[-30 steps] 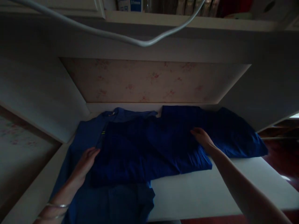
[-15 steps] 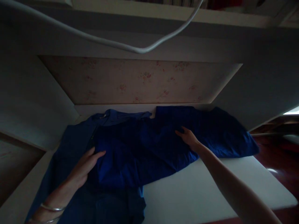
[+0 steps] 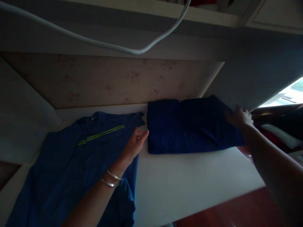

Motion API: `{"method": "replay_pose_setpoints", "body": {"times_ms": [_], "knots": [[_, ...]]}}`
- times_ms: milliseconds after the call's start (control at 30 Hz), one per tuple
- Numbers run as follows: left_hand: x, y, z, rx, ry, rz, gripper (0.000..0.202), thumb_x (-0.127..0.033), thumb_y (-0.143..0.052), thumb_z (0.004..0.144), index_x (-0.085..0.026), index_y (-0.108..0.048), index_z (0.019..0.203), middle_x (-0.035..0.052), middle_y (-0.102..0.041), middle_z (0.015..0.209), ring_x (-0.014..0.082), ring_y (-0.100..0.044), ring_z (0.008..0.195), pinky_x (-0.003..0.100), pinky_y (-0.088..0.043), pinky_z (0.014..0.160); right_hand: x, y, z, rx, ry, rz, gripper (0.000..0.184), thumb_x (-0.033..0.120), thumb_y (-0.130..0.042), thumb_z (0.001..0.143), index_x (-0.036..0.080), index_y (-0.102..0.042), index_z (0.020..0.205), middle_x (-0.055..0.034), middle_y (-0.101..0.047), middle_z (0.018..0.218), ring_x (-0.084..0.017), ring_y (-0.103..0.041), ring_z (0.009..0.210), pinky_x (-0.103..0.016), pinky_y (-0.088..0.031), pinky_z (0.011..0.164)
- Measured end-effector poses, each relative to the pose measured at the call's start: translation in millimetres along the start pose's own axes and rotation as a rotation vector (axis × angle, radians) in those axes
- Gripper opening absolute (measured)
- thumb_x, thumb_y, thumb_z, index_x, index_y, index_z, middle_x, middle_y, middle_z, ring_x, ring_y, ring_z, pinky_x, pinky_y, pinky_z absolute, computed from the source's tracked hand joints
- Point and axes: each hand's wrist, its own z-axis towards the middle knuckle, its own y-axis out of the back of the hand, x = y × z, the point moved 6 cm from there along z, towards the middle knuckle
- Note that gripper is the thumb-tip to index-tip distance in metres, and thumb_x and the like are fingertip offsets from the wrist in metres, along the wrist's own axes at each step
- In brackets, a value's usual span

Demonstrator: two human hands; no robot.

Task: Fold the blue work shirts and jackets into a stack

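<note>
A dark blue garment (image 3: 187, 129) lies folded into a long, flat shape along the back of the white surface; its exact kind does not show. My left hand (image 3: 134, 143), with bangles at the wrist, is at its left end, thumb stretched toward the edge and fingers loosely bent, holding nothing. Over the garment's right end is my right hand (image 3: 241, 117), blurred, its grip on the cloth unclear. To the left a blue shirt (image 3: 71, 164) with yellow-green chest stripes lies spread out, collar toward the wall, partly covered from view by my left forearm.
A white cable (image 3: 132, 51) droops across the top, below a shelf edge (image 3: 142, 8). Behind the clothes stands a floral-papered wall panel (image 3: 134, 82). The white surface (image 3: 189, 183) ends at the front above a reddish floor (image 3: 224, 211). Bright light enters at right.
The dark blue garment has moved right off the shirt and is more compactly folded, uncovering the shirt's stripes. Both hands are further right, and the view has turned right.
</note>
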Motion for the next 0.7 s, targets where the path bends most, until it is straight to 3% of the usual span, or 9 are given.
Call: {"method": "replay_pose_setpoints", "body": {"times_ms": [67,167,267,367,467,533,633,700], "knots": [[31.8,12.8,-29.0,-0.015,-0.070,0.247,0.074,-0.063,-0.056,0.086,-0.014,-0.047,0.141,0.0208,-0.058,0.139,0.0312,-0.058,0.126,0.044,-0.048,0.105,4.5,-19.5,-27.7,-0.013,-0.031,-0.182,0.068,0.046,-0.056,0.092,0.013,-0.040,0.149,-0.0284,-0.043,0.149,-0.043,-0.038,0.138,-0.058,-0.032,0.108],[80.2,39.4,-89.6,-0.051,-0.163,0.613,0.067,-0.059,-0.056,0.086,-0.015,-0.054,0.136,0.0189,-0.058,0.140,0.0325,-0.052,0.132,0.049,-0.040,0.113,34.3,-80.4,-88.5,0.109,0.185,-0.232,0.060,0.046,-0.050,0.095,0.013,-0.047,0.145,-0.0224,-0.050,0.145,-0.038,-0.048,0.132,-0.051,-0.041,0.104],[123.6,60.4,-144.6,-0.145,-0.056,0.778,0.066,-0.058,-0.054,0.086,-0.013,-0.056,0.134,0.0196,-0.061,0.135,0.0337,-0.056,0.128,0.050,-0.044,0.110,77.8,-139.5,-164.5,0.155,0.395,-0.174,0.045,0.039,-0.046,0.096,0.016,-0.060,0.131,-0.0164,-0.060,0.135,-0.033,-0.058,0.121,-0.052,-0.044,0.103],[147.3,57.3,-175.7,-0.092,0.104,0.757,0.051,-0.044,-0.049,0.091,-0.013,-0.059,0.130,0.0179,-0.068,0.125,0.0286,-0.065,0.116,0.043,-0.050,0.102,144.9,-177.3,-243.6,0.177,0.575,0.029,0.036,0.028,-0.039,0.097,0.019,-0.066,0.120,-0.0122,-0.068,0.122,-0.028,-0.062,0.112,-0.052,-0.042,0.107],[142.2,43.5,-185.5,0.020,0.192,0.631,0.038,-0.028,-0.043,0.092,-0.016,-0.062,0.123,0.0128,-0.074,0.110,0.0225,-0.070,0.102,0.036,-0.052,0.094,216.7,-199.1,-305.8,0.287,0.566,0.240,0.033,0.034,-0.043,0.099,0.023,-0.066,0.119,-0.0108,-0.068,0.120,-0.026,-0.063,0.110,-0.042,-0.049,0.099],[125.2,38.4,-187.0,0.041,0.201,0.528,0.036,-0.026,-0.041,0.093,-0.018,-0.064,0.119,0.0117,-0.074,0.109,0.0216,-0.068,0.103,0.035,-0.050,0.094,256.9,-215.4,-332.8,0.470,0.497,0.342,0.038,0.042,-0.044,0.099,0.024,-0.059,0.129,-0.0104,-0.065,0.124,-0.023,-0.066,0.100,-0.037,-0.053,0.090],[96.0,30.8,-190.3,0.073,0.167,0.356,0.039,-0.035,-0.042,0.094,-0.018,-0.064,0.122,0.0127,-0.070,0.120,0.0220,-0.064,0.113,0.034,-0.046,0.101,293.4,-243.4,-344.6,0.712,0.352,0.363,0.060,0.056,-0.047,0.096,0.023,-0.044,0.146,-0.0132,-0.061,0.129,-0.022,-0.069,0.095,-0.037,-0.052,0.089],[83.1,19.7,-195.0,0.165,0.113,0.272,0.042,-0.038,-0.044,0.094,-0.019,-0.063,0.126,0.0122,-0.067,0.126,0.0223,-0.061,0.117,0.034,-0.043,0.104,304.5,-260.4,-332.3,0.746,0.269,0.318,0.071,0.061,-0.051,0.092,0.023,-0.038,0.151,-0.0158,-0.057,0.136,-0.027,-0.066,0.109,-0.041,-0.048,0.097]]}}
